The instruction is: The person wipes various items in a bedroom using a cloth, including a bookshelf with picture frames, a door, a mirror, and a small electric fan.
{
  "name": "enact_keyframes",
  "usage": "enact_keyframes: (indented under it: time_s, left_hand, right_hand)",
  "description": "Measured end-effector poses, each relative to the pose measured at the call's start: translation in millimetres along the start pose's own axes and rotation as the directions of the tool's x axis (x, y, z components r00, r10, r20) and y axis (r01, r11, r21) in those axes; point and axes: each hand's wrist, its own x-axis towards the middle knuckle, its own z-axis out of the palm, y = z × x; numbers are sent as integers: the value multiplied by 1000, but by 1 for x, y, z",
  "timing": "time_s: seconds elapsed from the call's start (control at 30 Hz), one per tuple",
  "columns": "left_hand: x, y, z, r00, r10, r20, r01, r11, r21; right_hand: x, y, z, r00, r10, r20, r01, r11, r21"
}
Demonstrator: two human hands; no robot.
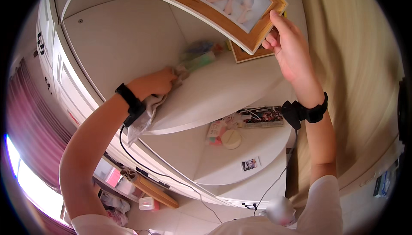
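Observation:
A framed photograph with a wooden, white-edged frame is raised at the top, tilted, and my right hand grips its lower right corner. Behind it, a second wooden picture frame rests on the upper curved white shelf. On the left part of that same shelf, my left hand is closed on a pale cloth, which hangs over the shelf's edge. Just beyond the cloth lie a green packet and other blurred, colourful items. Both wrists wear black bands with cables.
The lower curved shelf holds a round cream-coloured object, a pink-and-white packet, a patterned box and a small photo. White cabinet doors stand left; a beige curtain-like surface is right. A red-and-white container sits below.

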Motion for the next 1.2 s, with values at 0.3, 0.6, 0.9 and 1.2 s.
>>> enact_keyframes:
  time_s: [0.3,0.6,0.9,1.2]
  left_hand:
    - [32,0,7,993,-49,-110,61,992,108]
    - [-25,25,7,968,152,-201,-140,987,76]
    - [-178,114,-25,982,19,-185,-22,1000,-14]
    - [-214,106,0,939,-155,-307,92,974,-209]
  right_hand:
    - [11,3,2,993,107,46,-97,977,-188]
    - [39,9,21,970,201,136,-115,874,-472]
    - [74,44,43,929,354,106,-161,646,-746]
    - [66,44,53,876,473,95,-198,534,-822]
